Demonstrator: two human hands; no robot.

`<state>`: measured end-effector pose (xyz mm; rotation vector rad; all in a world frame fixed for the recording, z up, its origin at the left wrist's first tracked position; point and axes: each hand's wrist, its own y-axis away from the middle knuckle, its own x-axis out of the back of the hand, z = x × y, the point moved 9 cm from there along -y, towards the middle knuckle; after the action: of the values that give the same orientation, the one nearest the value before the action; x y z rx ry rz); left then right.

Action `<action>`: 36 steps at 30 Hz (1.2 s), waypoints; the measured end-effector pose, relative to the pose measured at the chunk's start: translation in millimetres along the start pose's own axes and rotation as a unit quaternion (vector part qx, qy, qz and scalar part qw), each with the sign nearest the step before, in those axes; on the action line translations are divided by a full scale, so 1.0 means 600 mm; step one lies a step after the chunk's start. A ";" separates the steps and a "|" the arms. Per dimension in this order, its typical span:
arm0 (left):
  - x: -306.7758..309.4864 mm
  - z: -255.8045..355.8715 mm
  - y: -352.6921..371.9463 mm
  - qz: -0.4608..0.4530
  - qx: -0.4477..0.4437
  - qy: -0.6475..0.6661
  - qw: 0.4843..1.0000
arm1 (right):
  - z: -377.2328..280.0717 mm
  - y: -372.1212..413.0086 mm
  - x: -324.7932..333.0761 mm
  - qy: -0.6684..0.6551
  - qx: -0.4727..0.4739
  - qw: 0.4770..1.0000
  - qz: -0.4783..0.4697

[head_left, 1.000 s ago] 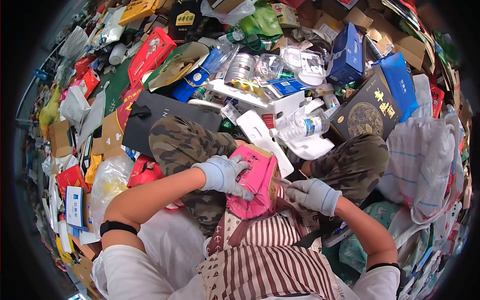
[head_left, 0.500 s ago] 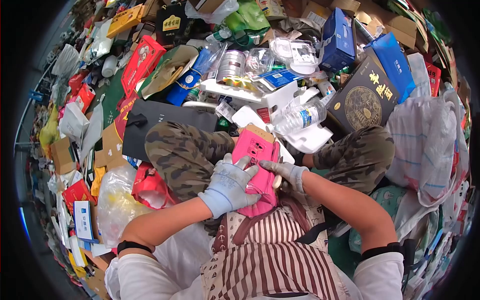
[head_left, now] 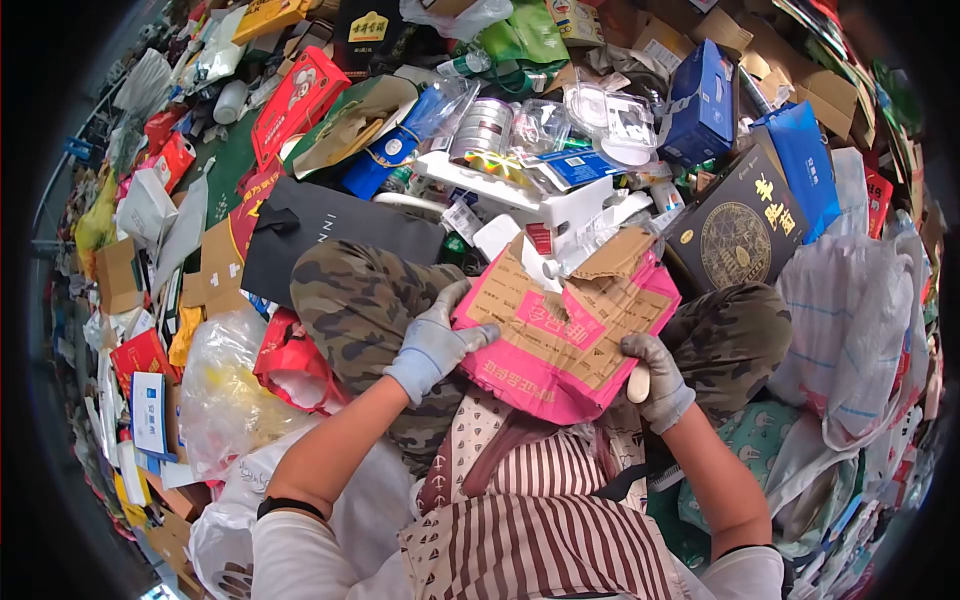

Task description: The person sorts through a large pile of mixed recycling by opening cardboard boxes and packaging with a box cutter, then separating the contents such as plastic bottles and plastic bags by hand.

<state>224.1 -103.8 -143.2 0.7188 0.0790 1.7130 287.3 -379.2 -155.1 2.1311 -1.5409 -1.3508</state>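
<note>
Over my lap a torn pink and brown cardboard box (head_left: 560,345) is spread out wide, its upper edge ragged. My left hand (head_left: 437,342), in a pale work glove, grips the left edge with the thumb on top. At the right edge, my gloved right hand (head_left: 660,382) is closed on the cardboard. A short cream-coloured handle (head_left: 638,383) sticks out from under that hand's fingers; the rest of the tool is hidden. Just beyond the cardboard lie white foam pieces (head_left: 580,215) and a clear plastic bottle, mostly covered.
Mixed waste surrounds my crossed legs. A black gift box (head_left: 735,220) and blue box (head_left: 700,105) lie ahead right, a dark paper bag (head_left: 330,240) ahead left. Plastic bags (head_left: 850,320) bulge on the right; a clear bag (head_left: 235,390) and red bag (head_left: 295,365) sit left.
The pink cardboard, folded narrow before, is now opened out wide with its printed brown side showing. My hands have moved apart to its two edges.
</note>
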 end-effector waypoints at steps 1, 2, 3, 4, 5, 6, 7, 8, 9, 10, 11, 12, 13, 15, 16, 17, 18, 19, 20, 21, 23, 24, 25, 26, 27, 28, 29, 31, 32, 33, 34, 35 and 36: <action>-0.021 -0.018 0.003 -0.005 0.004 0.021 1.000 | 0.000 -0.004 0.028 0.021 -0.001 0.999 0.030; -0.037 -0.026 0.010 -0.013 0.029 -0.026 0.999 | -0.015 -0.002 0.025 0.039 0.001 0.997 0.062; -0.040 0.008 0.028 -0.033 0.082 -0.144 0.986 | -0.026 0.001 0.025 0.054 0.003 0.994 0.097; -0.050 0.041 0.031 0.013 -0.010 -0.203 0.979 | -0.024 0.000 0.017 0.069 -0.016 0.993 0.090; -0.063 0.073 0.044 0.057 -0.103 -0.259 0.959 | -0.004 -0.020 0.049 0.075 -0.006 0.994 0.080; -0.090 0.115 0.055 0.041 -0.219 -0.331 0.917 | 0.019 -0.030 0.050 0.090 -0.076 0.991 0.065; -0.116 0.157 0.075 0.026 -0.332 -0.394 0.857 | 0.038 -0.037 0.047 0.103 -0.144 0.983 0.048; -0.141 0.192 0.102 0.014 -0.439 -0.447 0.779 | 0.035 -0.037 0.038 0.110 -0.142 0.982 0.059; -0.152 0.195 0.106 -0.040 -0.417 -0.438 0.795 | 0.029 -0.035 0.023 0.118 -0.139 0.981 0.069; -0.163 0.195 0.116 -0.091 -0.391 -0.428 0.810 | 0.025 -0.032 0.015 0.129 -0.138 0.979 0.077; -0.170 0.192 0.120 -0.140 -0.363 -0.417 0.821 | 0.022 -0.031 0.015 0.131 -0.134 0.979 0.080; -0.168 0.198 0.121 -0.113 -0.381 -0.487 0.778 | 0.021 -0.030 0.015 0.134 -0.132 0.979 0.082; -0.168 0.189 0.110 -0.118 -0.359 -0.532 0.758 | 0.021 -0.029 0.015 0.136 -0.131 0.978 0.084; -0.163 0.164 0.076 -0.128 -0.309 -0.616 0.713 | 0.025 -0.022 0.019 0.149 -0.156 0.974 0.075; -0.153 0.145 0.053 -0.150 -0.261 -0.629 0.717 | 0.024 -0.016 0.022 0.158 -0.169 0.970 0.071; -0.144 0.133 0.037 -0.153 -0.250 -0.596 0.747 | 0.015 -0.006 0.021 0.151 -0.163 0.972 0.076; -0.134 0.119 0.014 -0.110 -0.208 -0.625 0.744 | -0.002 0.006 0.016 0.144 -0.152 0.975 0.080; -0.121 0.109 -0.004 -0.069 -0.165 -0.651 0.738 | -0.016 0.018 0.012 0.136 -0.142 0.977 0.085; -0.127 0.109 -0.007 -0.082 -0.167 -0.645 0.741 | -0.027 0.026 0.009 0.144 -0.133 0.977 0.080; -0.135 0.113 -0.013 -0.092 -0.169 -0.639 0.745 | -0.035 0.032 0.011 0.145 -0.111 0.978 0.099; -0.173 0.140 -0.008 -0.072 -0.280 -0.621 0.729 | -0.041 0.045 0.019 0.143 -0.070 0.978 0.137; -0.207 0.152 0.010 -0.042 -0.385 -0.600 0.700 | -0.031 0.035 0.021 0.126 -0.078 0.984 0.094; -0.237 0.162 0.034 -0.012 -0.486 -0.570 0.662 | -0.032 0.032 0.025 0.127 -0.064 0.987 0.070; -0.246 0.157 0.021 -0.124 -0.410 -0.375 0.822 | -0.042 0.031 0.015 0.128 -0.051 0.989 0.046; -0.253 0.141 0.012 -0.218 -0.327 -0.224 0.892 | -0.051 0.034 0.007 0.129 -0.039 0.991 0.023; -0.265 0.125 0.008 -0.304 -0.230 -0.065 0.922 | -0.056 0.037 0.016 0.128 -0.044 0.989 0.061; -0.275 0.122 0.013 -0.376 -0.124 0.096 0.913 | -0.055 0.033 0.023 0.132 -0.057 0.988 0.054; -0.251 0.161 0.046 -0.340 -0.164 0.062 0.924 | -0.055 0.025 0.041 0.141 -0.081 0.986 0.039; -0.241 0.177 0.067 -0.317 -0.202 -0.005 0.927 | -0.061 0.035 0.038 0.156 -0.080 0.980 0.090; -0.235 0.189 0.086 -0.292 -0.238 -0.071 0.924 | -0.059 0.036 0.025 0.145 -0.103 0.980 0.085; -0.263 0.188 0.111 -0.304 -0.265 -0.224 0.887 | -0.060 0.034 0.014 0.134 -0.129 0.979 0.080; -0.280 0.180 0.119 -0.253 -0.282 -0.251 0.891 | -0.052 0.032 0.004 0.126 -0.156 0.977 0.072; -0.286 0.179 0.107 -0.244 -0.257 -0.206 0.912 | -0.053 0.025 0.014 0.167 -0.138 0.969 0.119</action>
<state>238.2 -311.6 -101.0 0.5826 -0.4414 1.0089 301.5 -403.5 -132.4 1.8224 -1.3348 -0.9986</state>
